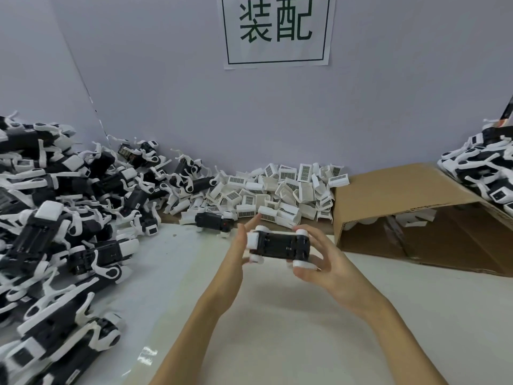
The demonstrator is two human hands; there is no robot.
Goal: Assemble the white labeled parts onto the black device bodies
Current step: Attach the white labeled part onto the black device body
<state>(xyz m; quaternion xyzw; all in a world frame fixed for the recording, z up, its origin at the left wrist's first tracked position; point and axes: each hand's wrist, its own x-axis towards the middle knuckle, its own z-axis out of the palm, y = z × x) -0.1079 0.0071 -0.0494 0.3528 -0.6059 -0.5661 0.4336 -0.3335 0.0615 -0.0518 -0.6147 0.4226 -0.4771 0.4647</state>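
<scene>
Item 1: black device body [280,245]. I found it lifted clear of the white tabletop [277,329], lying roughly level and crosswise between my two hands, with white pieces showing at both ends.

Item 2: left hand [241,247]. It gripped the body's left end, where a white cap sat. The forefinger [254,220] pointed up and away past the top corner of that end, straight rather than wrapped; the thumb side pressed against the cap. The lower fingers were hidden behind the body, so I could not tell how they lay.

Item 3: right hand [319,252]. It cupped the right end from beneath and behind, fingers curled round it. Fingertips [301,273] showed under the lower right white knob, and the thumb lay along the upper right corner.

Item 4: white labeled parts [286,187]. I saw them as a loose heap against the back wall, beyond the hands and well apart from the held body, barcode labels facing many ways.

Item 5: a second black body [213,220], lying at the near edge of that heap, just left of the raised forefinger.

Item 6: large pile of black-and-white units [55,218] at left; a smaller pile [483,173] at far right.

Item 7: cardboard box [416,212], on its side at right, open mouth toward me.

Item 8: paper sign [277,29] on the wall.
</scene>
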